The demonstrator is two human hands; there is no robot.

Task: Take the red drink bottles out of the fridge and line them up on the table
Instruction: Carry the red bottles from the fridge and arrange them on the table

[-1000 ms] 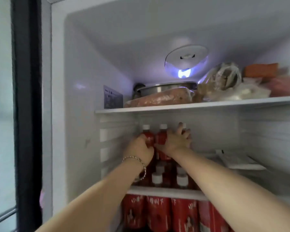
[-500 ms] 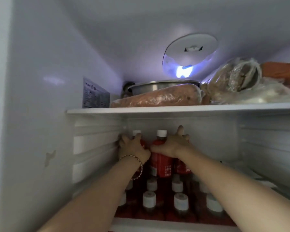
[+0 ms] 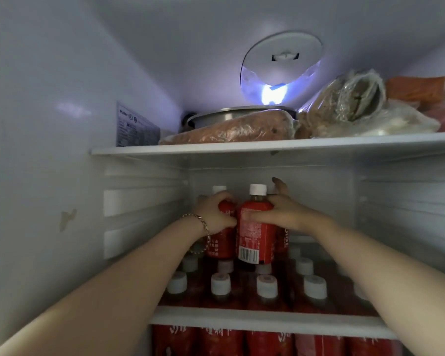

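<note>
Here, centre frame, my left hand [image 3: 212, 214] curls round the left bottle [image 3: 220, 244], my right hand [image 3: 283, 214] round the middle bottle [image 3: 254, 235], thumb across its label. Gripped high, likely to clear the caps [image 3: 266, 285] below.

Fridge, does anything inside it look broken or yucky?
A small brownish mark on the fridge's left inner wall, below the top shelf; stain or chip, I can't tell. The red bottles stand upright and nothing looks spilled.

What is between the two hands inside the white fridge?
The head view shows one upright red plastic drink bottle with a white cap between the left hand and the right hand; the right thumb presses its label.
</note>
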